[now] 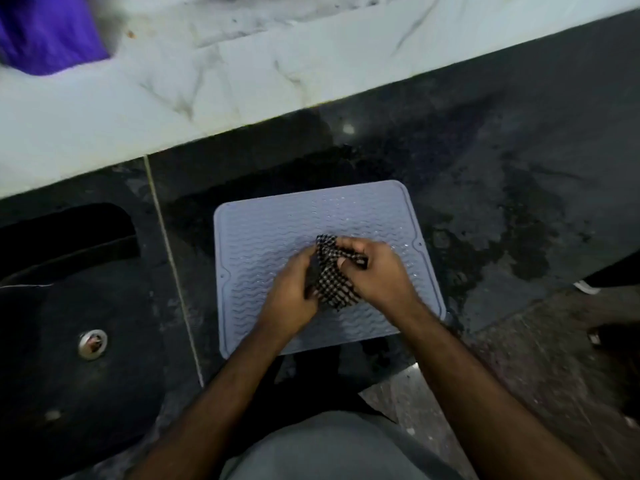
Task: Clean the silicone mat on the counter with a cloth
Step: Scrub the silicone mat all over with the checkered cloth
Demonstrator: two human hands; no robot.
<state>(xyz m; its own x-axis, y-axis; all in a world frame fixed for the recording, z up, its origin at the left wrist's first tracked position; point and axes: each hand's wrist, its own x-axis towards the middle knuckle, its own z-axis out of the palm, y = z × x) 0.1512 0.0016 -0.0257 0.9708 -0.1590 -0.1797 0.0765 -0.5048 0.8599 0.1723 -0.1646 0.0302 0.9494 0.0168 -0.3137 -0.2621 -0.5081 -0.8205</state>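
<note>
A pale grey-blue silicone mat (270, 233) with a wavy ribbed surface lies flat on the dark stone counter (485, 188), in the middle of the view. Above the mat's centre both hands hold a black-and-white checked cloth (332, 275), bunched up between them. My left hand (294, 292) grips the cloth's left side with curled fingers. My right hand (377, 271) grips its upper right part, thumb over the fabric. The lower middle of the mat is hidden by the hands and forearms.
A black sink (69, 341) with a metal drain (91, 344) sits at the left of the counter. Wet patches darken the counter to the right of the mat. A white marbled wall ledge (242, 71) runs behind, with a purple object (48, 32) at the top left.
</note>
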